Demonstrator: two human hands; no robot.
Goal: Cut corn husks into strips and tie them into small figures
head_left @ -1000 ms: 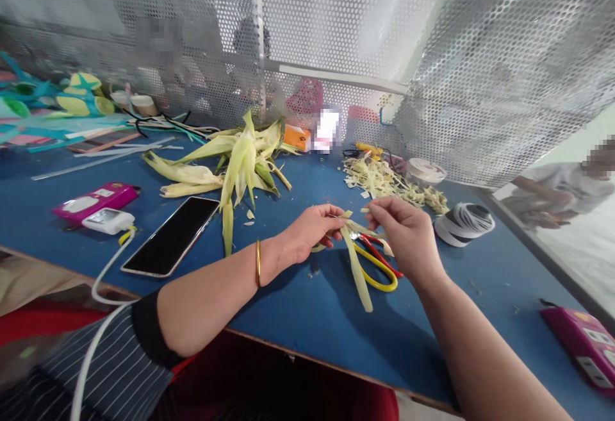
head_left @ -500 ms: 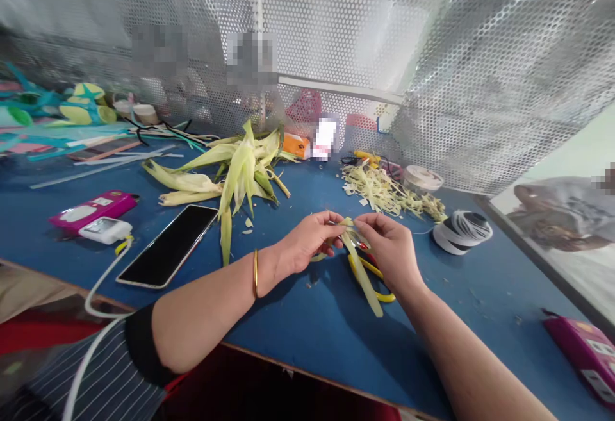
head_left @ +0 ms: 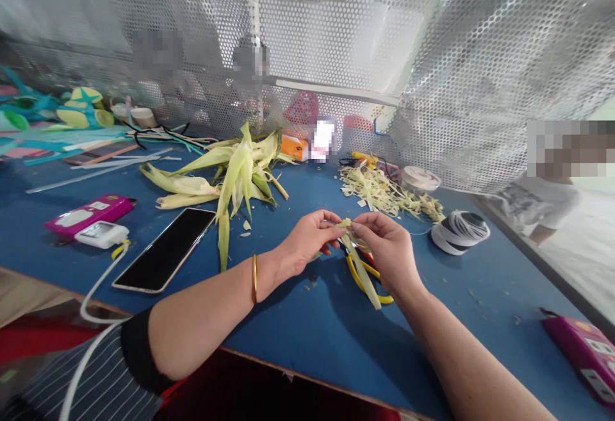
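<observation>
A pale green strip of corn husk [head_left: 364, 273] hangs between my hands, its free end dangling toward me. My left hand [head_left: 317, 239] pinches the husk near its top between thumb and fingers. Close beside it, my right hand [head_left: 384, 241] is closed on the same husk from the right, its fingertips almost meeting the left ones. Under the strip lie scissors with yellow handles [head_left: 353, 272], partly hidden by the husk and the right hand. A pile of corn husks [head_left: 243, 165] rests beyond my left hand.
Shredded husk [head_left: 375, 187] lies behind the hands, beside a spool of white thread [head_left: 460, 233]. A black-screened phone [head_left: 166, 251] and a magenta power strip [head_left: 91, 214] are at left; another magenta power strip [head_left: 581, 350] is at right. Perforated mesh [head_left: 336, 43] stands behind the table.
The husk strip has shifted slightly, and both hands stay pinched on it. At the right, a person behind the table edge has changed position. The view has moved a little.
</observation>
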